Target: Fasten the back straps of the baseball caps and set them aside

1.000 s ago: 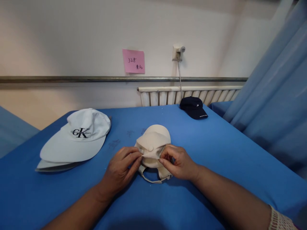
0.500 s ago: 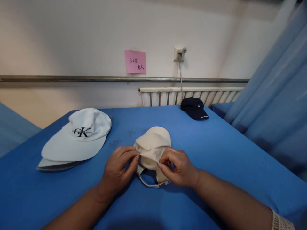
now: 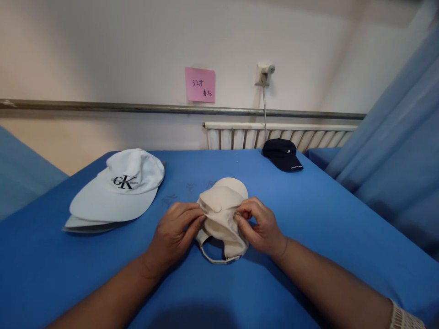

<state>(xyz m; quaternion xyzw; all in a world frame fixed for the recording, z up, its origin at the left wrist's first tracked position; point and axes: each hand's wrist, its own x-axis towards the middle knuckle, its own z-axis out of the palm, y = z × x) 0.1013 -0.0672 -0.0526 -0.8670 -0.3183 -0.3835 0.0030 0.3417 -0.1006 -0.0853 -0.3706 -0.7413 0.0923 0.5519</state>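
A beige baseball cap lies in front of me on the blue sheet, its brim pointing away and its back strap and opening towards me. My left hand pinches the crown's fabric on the left between thumb and forefinger. On the other side, my right hand grips a fold of the crown the same way. Between the two hands the cloth is creased and partly raised. A navy cap rests at the far right, touched by neither hand.
White caps are stacked on the left, the top one with black letters. The blue-covered bed reaches a wall with a metal rail, a radiator, a plugged-in socket and a pink note. Blue curtains hang right.
My right hand has moved up along the cap's crown, and the fabric at the lower right has dropped looser. My left hand keeps its pinch. The whole view has shifted slightly.
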